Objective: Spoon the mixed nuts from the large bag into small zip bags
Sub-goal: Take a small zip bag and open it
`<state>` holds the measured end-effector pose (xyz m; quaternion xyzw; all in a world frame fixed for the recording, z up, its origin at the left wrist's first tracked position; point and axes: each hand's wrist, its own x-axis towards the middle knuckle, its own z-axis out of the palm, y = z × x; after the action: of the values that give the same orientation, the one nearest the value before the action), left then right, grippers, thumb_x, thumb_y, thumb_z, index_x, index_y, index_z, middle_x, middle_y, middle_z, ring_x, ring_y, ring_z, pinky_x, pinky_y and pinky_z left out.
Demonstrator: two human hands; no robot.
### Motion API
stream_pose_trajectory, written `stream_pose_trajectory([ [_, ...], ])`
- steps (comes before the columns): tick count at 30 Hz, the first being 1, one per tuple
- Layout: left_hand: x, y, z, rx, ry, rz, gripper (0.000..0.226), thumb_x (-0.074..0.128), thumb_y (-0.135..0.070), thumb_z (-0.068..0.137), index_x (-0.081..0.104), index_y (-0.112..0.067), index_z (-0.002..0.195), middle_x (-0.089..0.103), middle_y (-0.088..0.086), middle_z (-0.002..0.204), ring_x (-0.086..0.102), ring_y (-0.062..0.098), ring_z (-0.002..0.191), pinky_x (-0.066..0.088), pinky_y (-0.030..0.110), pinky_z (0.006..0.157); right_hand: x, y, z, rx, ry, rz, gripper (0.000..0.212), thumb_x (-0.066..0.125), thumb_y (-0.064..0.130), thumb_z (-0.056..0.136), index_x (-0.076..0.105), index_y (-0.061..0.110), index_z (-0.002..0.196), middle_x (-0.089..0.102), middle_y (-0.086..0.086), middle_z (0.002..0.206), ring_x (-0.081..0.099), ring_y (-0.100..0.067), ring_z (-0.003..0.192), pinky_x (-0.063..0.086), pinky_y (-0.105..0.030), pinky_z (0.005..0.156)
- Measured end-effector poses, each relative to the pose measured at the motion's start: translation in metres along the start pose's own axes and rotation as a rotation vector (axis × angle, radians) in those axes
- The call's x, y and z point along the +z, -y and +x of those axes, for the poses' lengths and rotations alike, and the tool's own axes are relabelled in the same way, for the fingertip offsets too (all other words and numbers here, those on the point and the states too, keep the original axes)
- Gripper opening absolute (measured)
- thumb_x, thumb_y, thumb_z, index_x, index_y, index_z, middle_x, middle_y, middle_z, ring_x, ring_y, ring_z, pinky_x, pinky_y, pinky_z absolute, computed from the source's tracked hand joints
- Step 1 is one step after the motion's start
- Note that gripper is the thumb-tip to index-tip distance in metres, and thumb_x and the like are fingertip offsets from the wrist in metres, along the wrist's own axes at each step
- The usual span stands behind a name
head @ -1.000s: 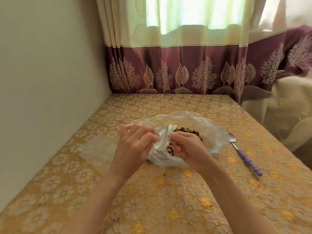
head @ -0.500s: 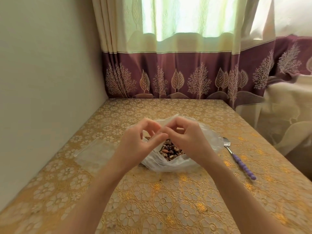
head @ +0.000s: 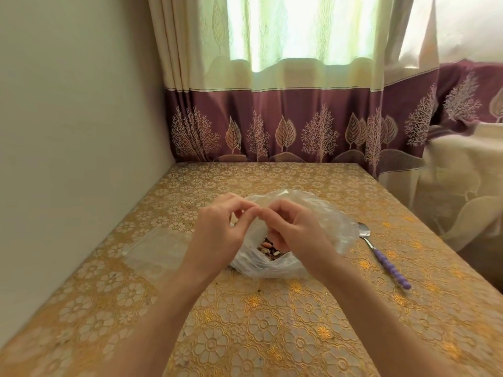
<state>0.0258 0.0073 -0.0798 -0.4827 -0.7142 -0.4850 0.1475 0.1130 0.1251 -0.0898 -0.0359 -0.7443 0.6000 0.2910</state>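
Small zip bags (head: 155,248) lie flat on the surface (head: 272,336), left of the large bag (head: 321,221) & untouched. Left hand (head: 217,238) & right hand (head: 296,235) both pinch the large bag's rim at its top. Vs a sec ago, rim's been lifted & parted; nuts (head: 268,248) now show w/ mouth open. Prob ready for scooping. Spoon (head: 381,257) lies right of the large bag, not yet picked up.
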Motion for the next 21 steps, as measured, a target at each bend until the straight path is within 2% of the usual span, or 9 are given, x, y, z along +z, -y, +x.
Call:
stream_pose_trajectory([
  [3, 0.005, -0.003, -0.003, -0.038, -0.019, -0.005, 0.004, 0.065, -0.015, 0.086, 0.068, -0.016, 0.085, 0.062, -0.008, 0.076, 0.051, -0.005, 0.065, 0.037, 0.007, 0.059, 0.000, -0.001, -0.003, 0.014, 0.002, 0.057, 0.017, 0.059, 0.016, 0.090, 0.057, 0.006, 0.078, 0.048, 0.003, 0.053, 0.040, -0.009, 0.044, 0.033, -0.017, 0.041],
  [6, 0.005, -0.005, -0.002, -0.123, 0.026, -0.091, 0.007, 0.063, -0.015, 0.088, 0.066, -0.018, 0.083, 0.064, -0.007, 0.074, 0.055, -0.002, 0.066, 0.041, 0.009, 0.059, -0.002, -0.001, -0.004, -0.040, 0.011, -0.053, 0.017, 0.057, 0.016, 0.092, 0.057, 0.004, 0.080, 0.047, 0.004, 0.051, 0.039, -0.010, 0.044, 0.033, -0.017, 0.042],
  [9, 0.005, -0.005, 0.001, -0.219, 0.076, -0.167, 0.009, 0.061, -0.014, 0.089, 0.067, -0.015, 0.083, 0.064, -0.006, 0.072, 0.057, -0.005, 0.062, 0.043, 0.009, 0.058, -0.003, 0.000, -0.005, -0.053, 0.051, -0.146, 0.015, 0.055, 0.013, 0.093, 0.059, 0.002, 0.083, 0.047, 0.009, 0.049, 0.039, -0.006, 0.042, 0.033, -0.016, 0.042],
  [11, 0.004, -0.005, 0.003, -0.223, 0.015, -0.115, 0.007, 0.061, -0.013, 0.089, 0.067, -0.011, 0.087, 0.063, -0.005, 0.072, 0.055, -0.004, 0.058, 0.042, 0.009, 0.056, -0.005, -0.002, -0.005, -0.036, -0.002, -0.202, 0.016, 0.058, 0.010, 0.092, 0.059, 0.005, 0.077, 0.052, 0.010, 0.051, 0.044, -0.009, 0.044, 0.037, -0.021, 0.045],
  [13, 0.000, -0.003, 0.005, -0.137, -0.130, 0.057, 0.006, 0.061, -0.011, 0.089, 0.066, -0.010, 0.086, 0.059, -0.006, 0.074, 0.052, 0.002, 0.058, 0.042, 0.008, 0.059, -0.008, -0.005, -0.004, -0.017, -0.140, -0.311, 0.019, 0.060, 0.008, 0.088, 0.057, 0.007, 0.069, 0.059, 0.002, 0.058, 0.050, -0.019, 0.051, 0.043, -0.033, 0.052],
  [14, -0.003, -0.003, 0.005, -0.071, -0.180, 0.159, 0.006, 0.062, -0.009, 0.089, 0.065, -0.010, 0.084, 0.057, -0.005, 0.075, 0.050, 0.003, 0.060, 0.042, 0.008, 0.061, -0.011, -0.006, -0.003, -0.009, -0.210, -0.381, 0.021, 0.060, 0.008, 0.085, 0.056, 0.008, 0.065, 0.056, -0.001, 0.058, 0.048, -0.018, 0.051, 0.044, -0.035, 0.053],
  [17, -0.004, -0.002, 0.002, 0.125, -0.197, 0.430, 0.009, 0.065, -0.005, 0.084, 0.062, -0.008, 0.076, 0.057, 0.001, 0.077, 0.048, 0.009, 0.060, 0.037, 0.011, 0.052, -0.014, -0.010, -0.002, -0.025, -0.352, -0.568, 0.031, 0.060, 0.009, 0.082, 0.046, 0.020, 0.056, 0.044, 0.008, 0.051, 0.037, -0.007, 0.048, 0.035, -0.017, 0.048],
  [19, -0.003, -0.002, -0.003, 0.260, -0.199, 0.524, 0.010, 0.063, -0.009, 0.083, 0.061, -0.008, 0.073, 0.058, 0.003, 0.074, 0.051, 0.014, 0.063, 0.041, 0.016, 0.052, -0.016, -0.012, -0.001, -0.031, -0.391, -0.622, 0.026, 0.059, 0.010, 0.083, 0.049, 0.019, 0.061, 0.047, 0.008, 0.054, 0.040, -0.006, 0.050, 0.035, -0.016, 0.048],
  [21, -0.003, -0.002, -0.004, 0.405, -0.175, 0.539, 0.015, 0.058, -0.017, 0.085, 0.062, -0.009, 0.073, 0.061, 0.002, 0.074, 0.054, 0.016, 0.070, 0.047, 0.026, 0.059, -0.022, -0.013, 0.001, -0.006, -0.377, -0.612, 0.012, 0.059, 0.010, 0.086, 0.058, 0.015, 0.075, 0.057, 0.004, 0.063, 0.054, -0.010, 0.056, 0.044, -0.020, 0.052],
])
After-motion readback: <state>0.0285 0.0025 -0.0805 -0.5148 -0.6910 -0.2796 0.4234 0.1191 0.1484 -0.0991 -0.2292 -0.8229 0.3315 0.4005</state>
